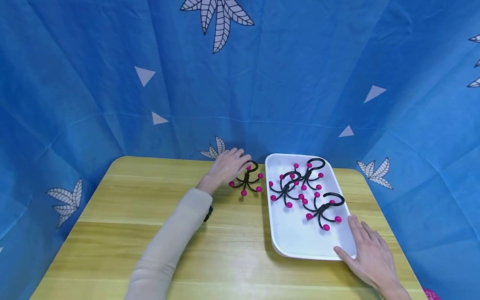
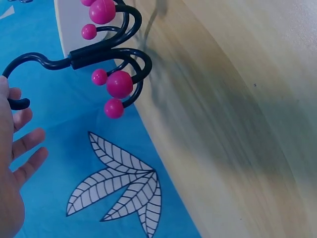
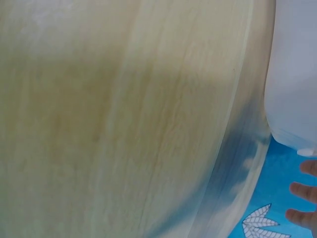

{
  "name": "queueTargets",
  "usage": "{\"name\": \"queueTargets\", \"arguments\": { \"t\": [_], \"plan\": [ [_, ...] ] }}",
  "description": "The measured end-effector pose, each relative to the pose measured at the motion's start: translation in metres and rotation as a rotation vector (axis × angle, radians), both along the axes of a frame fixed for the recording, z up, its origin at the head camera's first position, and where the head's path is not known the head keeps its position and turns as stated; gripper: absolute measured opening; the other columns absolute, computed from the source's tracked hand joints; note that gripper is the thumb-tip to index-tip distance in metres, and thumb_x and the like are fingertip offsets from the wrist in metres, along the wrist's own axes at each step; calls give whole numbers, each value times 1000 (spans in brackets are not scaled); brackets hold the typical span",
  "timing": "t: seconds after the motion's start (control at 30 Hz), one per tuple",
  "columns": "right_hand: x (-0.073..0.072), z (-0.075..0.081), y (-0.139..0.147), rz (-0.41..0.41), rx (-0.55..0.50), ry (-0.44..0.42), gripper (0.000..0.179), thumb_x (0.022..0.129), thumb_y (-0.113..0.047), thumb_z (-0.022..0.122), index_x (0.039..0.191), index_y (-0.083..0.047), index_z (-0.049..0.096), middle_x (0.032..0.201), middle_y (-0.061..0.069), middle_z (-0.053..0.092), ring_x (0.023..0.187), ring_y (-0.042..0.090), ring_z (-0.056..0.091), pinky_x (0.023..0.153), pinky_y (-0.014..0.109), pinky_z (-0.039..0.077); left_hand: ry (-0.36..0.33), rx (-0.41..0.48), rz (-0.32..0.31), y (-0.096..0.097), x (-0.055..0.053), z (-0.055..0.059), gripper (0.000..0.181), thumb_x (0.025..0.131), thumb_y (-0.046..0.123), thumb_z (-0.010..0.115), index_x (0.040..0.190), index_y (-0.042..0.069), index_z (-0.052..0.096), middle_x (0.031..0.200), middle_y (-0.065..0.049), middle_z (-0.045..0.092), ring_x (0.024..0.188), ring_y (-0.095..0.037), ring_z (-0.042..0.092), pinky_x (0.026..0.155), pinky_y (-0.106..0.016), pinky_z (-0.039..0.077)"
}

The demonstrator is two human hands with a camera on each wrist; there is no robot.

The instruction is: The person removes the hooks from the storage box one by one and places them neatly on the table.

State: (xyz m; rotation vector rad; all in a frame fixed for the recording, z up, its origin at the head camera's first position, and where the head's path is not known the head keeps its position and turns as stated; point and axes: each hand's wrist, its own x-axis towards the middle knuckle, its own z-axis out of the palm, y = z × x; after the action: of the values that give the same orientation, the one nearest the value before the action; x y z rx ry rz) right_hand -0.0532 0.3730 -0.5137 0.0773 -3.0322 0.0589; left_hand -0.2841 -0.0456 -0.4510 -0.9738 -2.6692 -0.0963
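Note:
My left hand (image 1: 228, 165) pinches the curved top of a black multi-arm hanger hook (image 1: 246, 177) with pink ball tips. In the left wrist view, thumb and forefinger meet the crook of the hook (image 2: 79, 58), while the other fingers extend apart from it. The hook hangs just left of a white tray (image 1: 277, 233), over the back of the table. Three similar black hooks lie in the tray: one at the back (image 1: 308, 173), one at the left (image 1: 286, 188), one at the right (image 1: 322, 209). My right hand (image 1: 371, 254), fingers straight, rests against the tray's front right corner.
The wooden table (image 1: 112, 246) has rounded back corners. A blue cloth (image 1: 300, 75) with leaf prints hangs close behind and at both sides. A small black object (image 1: 208, 213) shows partly behind the left sleeve (image 1: 170, 241). Something pink (image 1: 431, 294) peeks in at the lower right.

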Motion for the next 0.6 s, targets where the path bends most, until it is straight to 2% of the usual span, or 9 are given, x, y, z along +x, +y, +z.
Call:
{"name": "queueTargets", "arguments": {
  "t": [0.23,0.4,0.5,0.6],
  "plan": [
    [2,0,-1,-7,-3,-8,110,89,-70,66,165,-2,27,158,30,45,141,54,41,116,73,33,-51,-20,22,3,-4,-3,36,114,45,42,128,21,65,106,-2,64,88,-19,55,76,-31,52],
    [2,0,-1,-12,2,-11,109,90,-70,65,165,-1,26,159,30,45,141,54,40,117,73,33,-67,3,27,4,-6,-4,35,113,44,43,128,22,66,105,-1,62,87,-19,52,75,-31,50],
    [2,0,-2,-12,6,-11,109,90,-71,65,164,-1,28,158,30,45,141,54,40,117,73,33,-88,13,29,2,-6,-5,36,114,44,42,128,21,66,105,-1,62,88,-19,52,76,-32,50],
    [1,0,-1,-15,6,-10,109,89,-72,64,164,0,28,158,31,45,141,54,40,117,73,33,-102,17,36,1,-7,-4,41,113,47,41,131,20,66,112,-1,66,95,-20,56,83,-33,53]
  ]
}}
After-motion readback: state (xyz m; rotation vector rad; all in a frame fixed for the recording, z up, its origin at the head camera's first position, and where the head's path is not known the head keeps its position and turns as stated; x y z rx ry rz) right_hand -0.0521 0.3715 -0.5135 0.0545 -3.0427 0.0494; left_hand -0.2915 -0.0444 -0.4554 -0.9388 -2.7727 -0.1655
